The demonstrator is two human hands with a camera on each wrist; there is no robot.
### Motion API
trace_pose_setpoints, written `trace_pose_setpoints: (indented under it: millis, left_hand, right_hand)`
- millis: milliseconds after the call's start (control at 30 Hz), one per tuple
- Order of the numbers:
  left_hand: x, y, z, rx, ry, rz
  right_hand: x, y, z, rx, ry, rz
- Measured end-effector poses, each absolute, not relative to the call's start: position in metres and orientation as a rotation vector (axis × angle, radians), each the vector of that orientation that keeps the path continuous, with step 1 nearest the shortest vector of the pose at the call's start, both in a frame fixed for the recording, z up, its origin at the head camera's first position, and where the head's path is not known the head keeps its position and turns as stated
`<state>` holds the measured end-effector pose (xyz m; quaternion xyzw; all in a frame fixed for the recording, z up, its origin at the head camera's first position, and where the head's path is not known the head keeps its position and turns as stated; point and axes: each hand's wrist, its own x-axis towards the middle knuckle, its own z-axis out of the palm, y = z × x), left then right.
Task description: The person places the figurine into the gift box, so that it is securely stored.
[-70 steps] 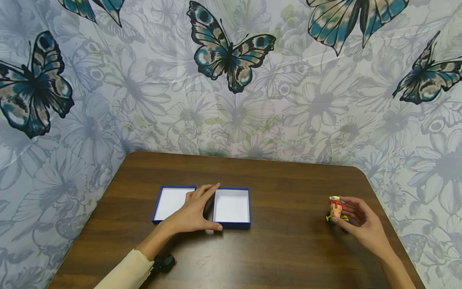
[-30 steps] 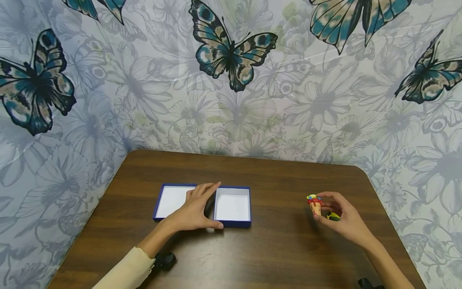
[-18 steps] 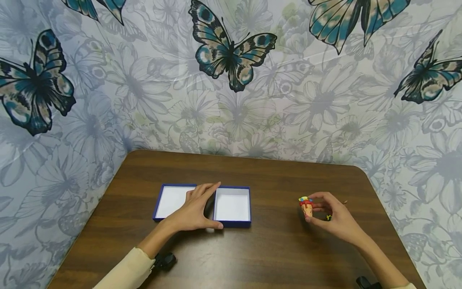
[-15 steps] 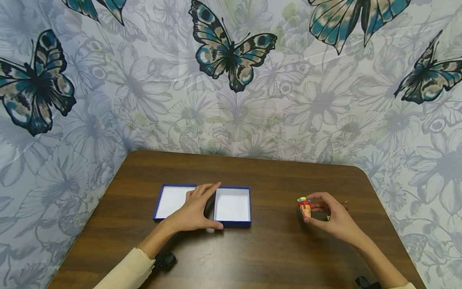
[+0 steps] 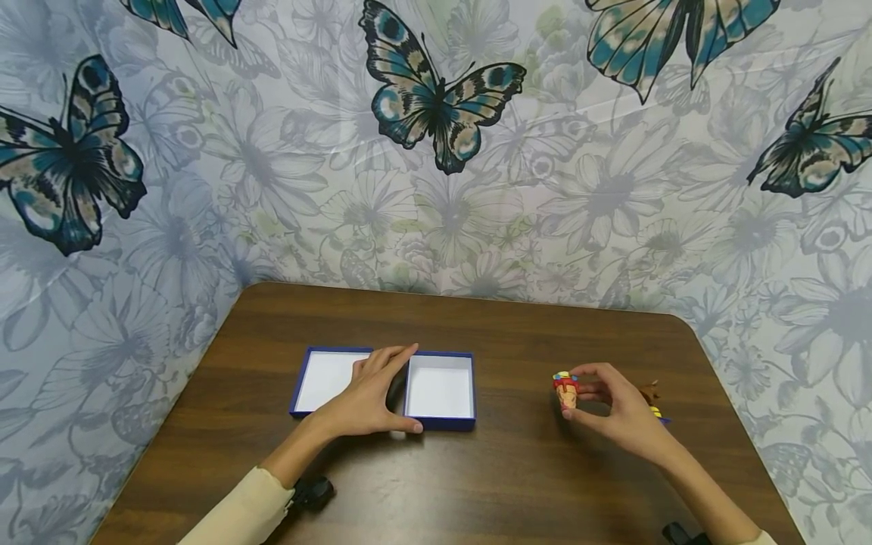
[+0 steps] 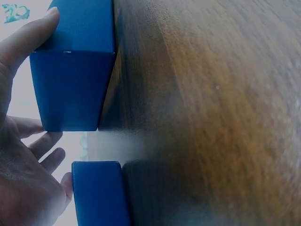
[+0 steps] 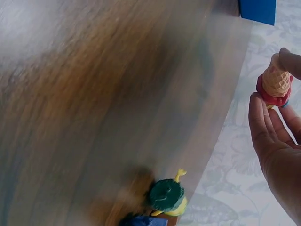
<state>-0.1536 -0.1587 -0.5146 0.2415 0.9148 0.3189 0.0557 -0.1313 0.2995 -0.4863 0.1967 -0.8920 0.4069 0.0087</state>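
My right hand (image 5: 609,412) holds a small ice-cream-cone toy (image 5: 565,391) between thumb and fingertips, above the right part of the table. In the right wrist view the toy's waffle cone (image 7: 276,81) points up and its red part down. My left hand (image 5: 361,397) grips the left side of the right-hand blue box (image 5: 439,424), thumb at the near corner and index finger at the far one. The box's white inside holds nothing. Left of it lies another blue-edged white tray (image 5: 330,378), partly hidden by that hand.
Behind my right hand stand small toys, a brown one (image 5: 650,391) and a yellow-and-blue one (image 5: 657,413), mostly hidden. The right wrist view has a green-topped toy (image 7: 167,194) beside a dark blue piece (image 7: 141,220). A butterfly-print cloth (image 5: 436,227) hangs behind the table.
My right hand has carried the ice-cream-cone toy leftward, away from the other toys, which have come into view behind it. My left hand has kept its place on the box.
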Motion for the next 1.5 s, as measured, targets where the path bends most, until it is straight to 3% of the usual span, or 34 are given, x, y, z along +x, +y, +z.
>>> trace_pose_setpoints:
  millis: [1500]
  left_hand:
    - [-0.153, -0.159, -0.514, 0.732, 2.775, 0.971]
  right_hand:
    - [-0.142, 0.243, -0.475, 0.712, -2.805, 1.381]
